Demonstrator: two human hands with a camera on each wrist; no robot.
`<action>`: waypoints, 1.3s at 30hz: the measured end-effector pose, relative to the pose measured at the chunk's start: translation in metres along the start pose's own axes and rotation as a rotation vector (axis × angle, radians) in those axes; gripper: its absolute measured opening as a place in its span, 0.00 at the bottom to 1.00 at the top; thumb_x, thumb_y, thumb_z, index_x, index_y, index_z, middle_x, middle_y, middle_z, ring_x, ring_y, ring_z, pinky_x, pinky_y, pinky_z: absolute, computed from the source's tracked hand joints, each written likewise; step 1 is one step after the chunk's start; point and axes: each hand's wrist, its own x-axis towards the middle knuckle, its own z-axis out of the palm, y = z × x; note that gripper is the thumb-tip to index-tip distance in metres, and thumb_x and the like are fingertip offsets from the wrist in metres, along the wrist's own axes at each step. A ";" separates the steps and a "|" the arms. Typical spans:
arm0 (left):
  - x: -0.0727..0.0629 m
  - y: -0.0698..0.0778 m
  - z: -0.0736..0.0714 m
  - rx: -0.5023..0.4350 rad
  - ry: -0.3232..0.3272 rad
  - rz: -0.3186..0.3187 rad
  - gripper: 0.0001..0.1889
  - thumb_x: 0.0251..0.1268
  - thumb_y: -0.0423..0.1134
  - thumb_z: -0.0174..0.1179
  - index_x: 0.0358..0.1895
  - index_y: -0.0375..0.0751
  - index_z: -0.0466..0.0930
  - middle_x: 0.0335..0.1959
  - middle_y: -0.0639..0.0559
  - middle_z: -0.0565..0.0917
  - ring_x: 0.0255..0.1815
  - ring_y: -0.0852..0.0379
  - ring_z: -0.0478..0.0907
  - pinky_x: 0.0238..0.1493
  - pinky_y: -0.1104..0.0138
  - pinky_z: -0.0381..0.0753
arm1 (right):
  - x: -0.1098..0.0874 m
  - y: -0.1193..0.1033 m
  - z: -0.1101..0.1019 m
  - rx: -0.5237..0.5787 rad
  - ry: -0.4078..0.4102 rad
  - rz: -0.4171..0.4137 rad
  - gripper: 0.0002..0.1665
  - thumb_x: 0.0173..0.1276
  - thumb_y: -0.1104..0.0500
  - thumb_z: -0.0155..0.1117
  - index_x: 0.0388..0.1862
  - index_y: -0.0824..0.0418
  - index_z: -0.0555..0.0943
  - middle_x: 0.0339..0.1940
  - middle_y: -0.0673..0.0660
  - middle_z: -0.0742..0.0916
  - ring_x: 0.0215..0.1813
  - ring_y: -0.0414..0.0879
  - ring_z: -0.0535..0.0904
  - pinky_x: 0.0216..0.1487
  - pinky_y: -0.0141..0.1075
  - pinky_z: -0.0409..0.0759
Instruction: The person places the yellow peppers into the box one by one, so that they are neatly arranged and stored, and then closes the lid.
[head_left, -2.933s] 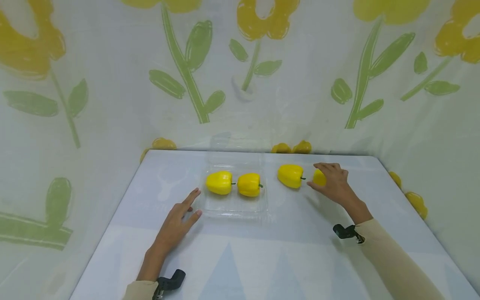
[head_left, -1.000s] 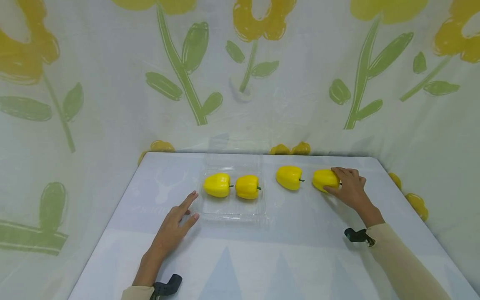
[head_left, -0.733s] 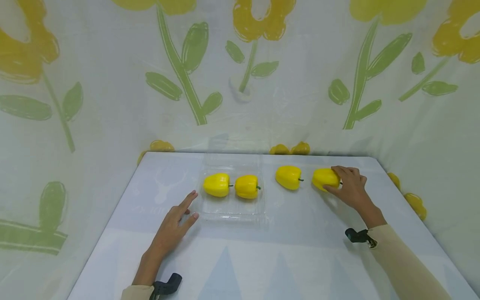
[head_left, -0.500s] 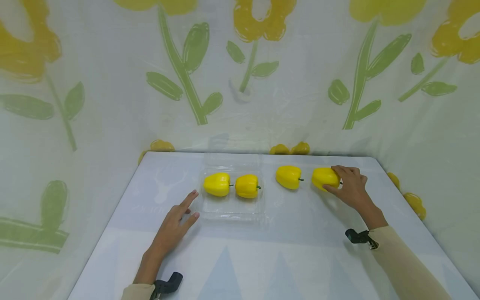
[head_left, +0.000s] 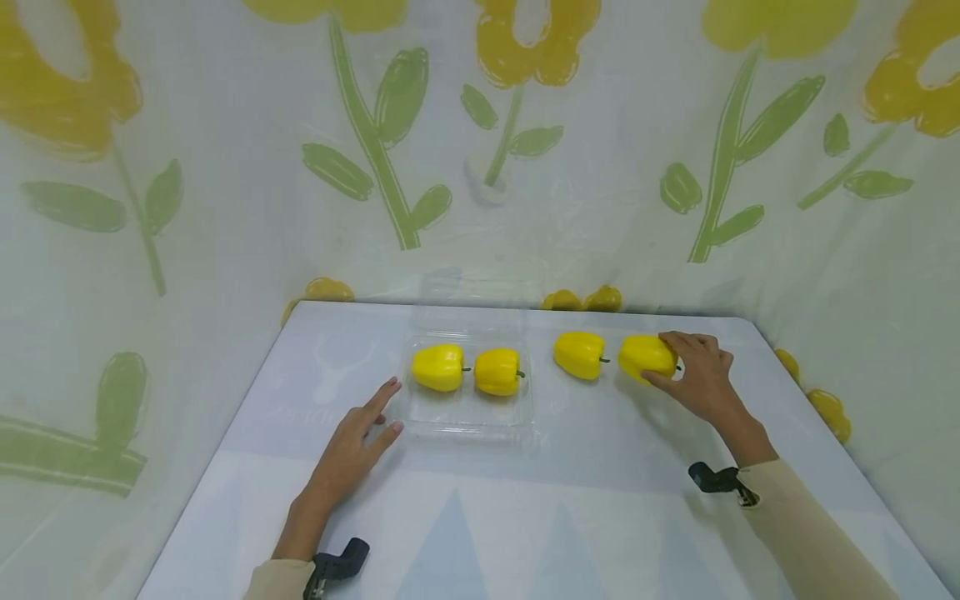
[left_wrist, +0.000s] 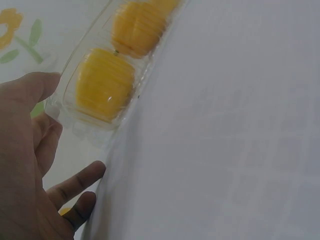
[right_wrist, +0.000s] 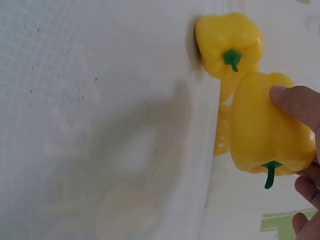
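Note:
My right hand (head_left: 701, 375) grips a yellow bell pepper (head_left: 647, 358) with a green stem, thumb on one side and fingers on the other, as the right wrist view shows. Left of it, a second bell pepper (head_left: 580, 355) lies on the table. Two more bell peppers, one on the left (head_left: 438, 367) and one on the right (head_left: 497, 372), lie side by side in a clear plastic clamshell container (head_left: 465, 431), whose lid stands raised at the back. My left hand (head_left: 352, 446) lies beside the container's left edge, fingers spread; whether it touches the plastic I cannot tell.
The white table (head_left: 525, 533) carries faint blue triangle prints. Behind it hangs a pale curtain (head_left: 600, 167) with painted flowers, close to the table's back edge. A black wrist camera (head_left: 341, 559) sits on the left wrist, another black camera (head_left: 714, 477) on the right.
From hovering over the rightmost pepper, my right hand has shifted to its stem end and taken hold. The pepper has since moved slightly left. My left hand stays by the container.

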 end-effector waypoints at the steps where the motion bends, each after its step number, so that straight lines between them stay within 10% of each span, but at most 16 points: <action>1: 0.000 0.000 0.000 -0.003 -0.002 0.003 0.33 0.74 0.59 0.53 0.79 0.66 0.55 0.78 0.65 0.60 0.55 0.52 0.73 0.55 0.46 0.71 | -0.001 -0.002 -0.001 0.004 0.002 -0.003 0.43 0.62 0.45 0.75 0.68 0.68 0.71 0.67 0.71 0.74 0.64 0.69 0.59 0.53 0.65 0.51; 39: -0.001 0.001 -0.002 -0.026 -0.012 0.013 0.34 0.74 0.61 0.53 0.79 0.65 0.56 0.78 0.69 0.57 0.55 0.52 0.74 0.57 0.46 0.72 | -0.006 -0.068 0.003 0.075 0.104 -0.258 0.40 0.51 0.54 0.83 0.62 0.64 0.77 0.60 0.67 0.79 0.60 0.64 0.64 0.48 0.60 0.53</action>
